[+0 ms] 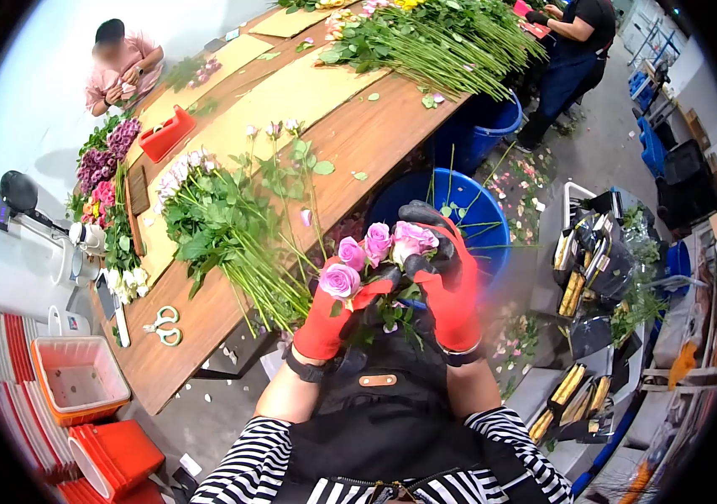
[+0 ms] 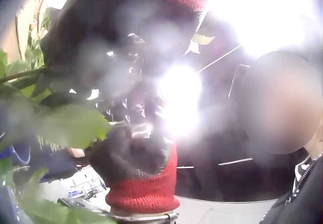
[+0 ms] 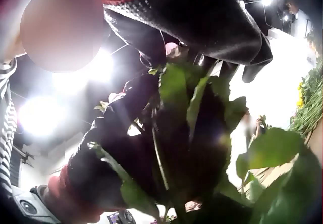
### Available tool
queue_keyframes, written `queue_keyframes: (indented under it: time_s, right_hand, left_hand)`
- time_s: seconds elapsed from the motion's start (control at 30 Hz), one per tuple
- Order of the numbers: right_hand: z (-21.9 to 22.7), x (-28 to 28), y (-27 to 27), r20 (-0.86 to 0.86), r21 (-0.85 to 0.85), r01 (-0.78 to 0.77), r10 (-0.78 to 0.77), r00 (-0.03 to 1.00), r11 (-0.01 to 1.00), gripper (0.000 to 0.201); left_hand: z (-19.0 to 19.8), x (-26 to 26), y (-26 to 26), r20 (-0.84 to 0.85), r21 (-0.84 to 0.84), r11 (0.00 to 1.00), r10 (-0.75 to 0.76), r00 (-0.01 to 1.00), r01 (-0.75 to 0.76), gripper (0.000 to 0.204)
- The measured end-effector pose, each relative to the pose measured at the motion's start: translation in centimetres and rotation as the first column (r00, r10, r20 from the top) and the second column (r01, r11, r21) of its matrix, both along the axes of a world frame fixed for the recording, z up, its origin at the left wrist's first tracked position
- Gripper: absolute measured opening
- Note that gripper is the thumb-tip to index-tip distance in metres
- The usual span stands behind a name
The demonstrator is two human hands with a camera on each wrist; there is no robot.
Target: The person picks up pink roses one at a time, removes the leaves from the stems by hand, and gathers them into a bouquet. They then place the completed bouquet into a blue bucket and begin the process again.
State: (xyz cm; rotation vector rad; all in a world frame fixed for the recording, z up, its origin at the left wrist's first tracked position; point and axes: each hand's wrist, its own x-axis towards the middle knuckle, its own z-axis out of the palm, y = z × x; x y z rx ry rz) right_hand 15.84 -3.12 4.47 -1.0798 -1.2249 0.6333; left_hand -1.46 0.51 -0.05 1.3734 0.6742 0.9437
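Several pink-lilac roses (image 1: 378, 244) are bunched between two hands in red gloves with black palms and fingers. The left hand (image 1: 325, 319) grips them from below, its fingers around the stems. At the rightmost rose (image 1: 415, 241), the right hand (image 1: 451, 281) has its thumb and fingers curled about the bloom. Green leaves (image 3: 174, 90) hang under the flowers in the right wrist view, where the stems are partly hidden. In the left wrist view both gloves appear dark and blurred beside a leaf (image 2: 75, 125).
A wooden table (image 1: 358, 126) bears piled stems (image 1: 241, 227), a red holder (image 1: 167, 134) and scissors (image 1: 163, 326). A blue bucket (image 1: 493, 231) stands behind the right hand. Two people are beyond the table. Crates (image 1: 81, 378) lie left; packed boxes (image 1: 581, 260) stand right.
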Motion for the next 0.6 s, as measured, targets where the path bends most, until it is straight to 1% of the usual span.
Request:
queue_keyframes:
  time_s: [0.07,0.13,0.17,0.27,0.3,0.33,0.4,0.43,0.47,0.53,0.57,0.6]
  right_hand:
    - [0.3,-0.4,0.0,-0.047,0.005,-0.012,0.012,0.999,1.000,0.048]
    - [0.4,-0.5,-0.1,-0.047,-0.004,-0.026,0.026,0.999,1.000,0.048]
    - [0.4,-0.5,-0.1,-0.047,-0.008,-0.033,0.032,0.998,0.999,0.048]
    - [0.9,-1.8,-0.3,-0.187,0.023,0.113,-0.107,0.977,0.993,0.050]
    - [0.5,-1.4,-0.4,-0.053,0.064,0.197,-0.194,0.980,0.978,0.046]
    - [0.5,-1.0,-0.6,0.055,0.081,0.225,-0.230,0.972,0.971,0.044]
    - [1.0,-0.6,-1.0,0.266,0.126,0.276,-0.300,0.916,0.953,0.039]
    - [1.6,-0.9,-0.8,0.306,0.159,0.318,-0.353,0.884,0.935,0.035]
    - [1.6,-1.3,-0.8,0.315,0.148,0.338,-0.368,0.875,0.929,0.035]
    - [1.6,-2.0,-0.8,0.336,0.126,0.380,-0.400,0.853,0.916,0.035]
    - [1.7,-2.3,-0.7,0.264,0.115,0.383,-0.400,0.878,0.917,0.033]
    - [1.5,-2.2,-0.7,0.214,0.111,0.371,-0.386,0.897,0.922,0.032]
  left_hand:
    - [0.3,-0.1,0.1,0.149,-0.241,0.969,-0.017,0.989,0.053,0.045]
    - [-0.3,-0.1,-0.1,0.122,-0.031,0.999,0.011,0.992,-0.007,0.055]
    - [-0.6,0.0,-0.2,0.168,-0.121,0.993,0.031,0.985,-0.010,0.056]
    - [-1.8,0.2,-0.3,0.222,-0.185,0.980,0.111,0.969,-0.070,0.053]
    - [-1.4,0.2,-0.3,0.209,-0.136,0.986,0.120,0.970,-0.092,0.051]
    - [-1.3,0.3,-0.4,0.264,-0.169,0.980,0.146,0.953,-0.104,0.047]
    - [-1.1,0.6,-0.6,0.370,-0.232,0.965,0.202,0.907,-0.121,0.040]
    - [-0.9,1.2,-0.9,0.420,-0.292,0.946,0.258,0.870,-0.140,0.038]
    - [-0.6,1.6,-1.0,0.465,-0.352,0.923,0.314,0.828,-0.152,0.036]
    - [1.0,1.8,-0.6,0.330,-0.309,0.937,0.267,0.906,-0.163,0.033]
    - [1.7,1.9,-0.3,0.259,-0.284,0.945,0.241,0.935,-0.165,0.031]
    - [2.2,1.9,-0.5,0.266,-0.293,0.943,0.240,0.934,-0.159,0.032]
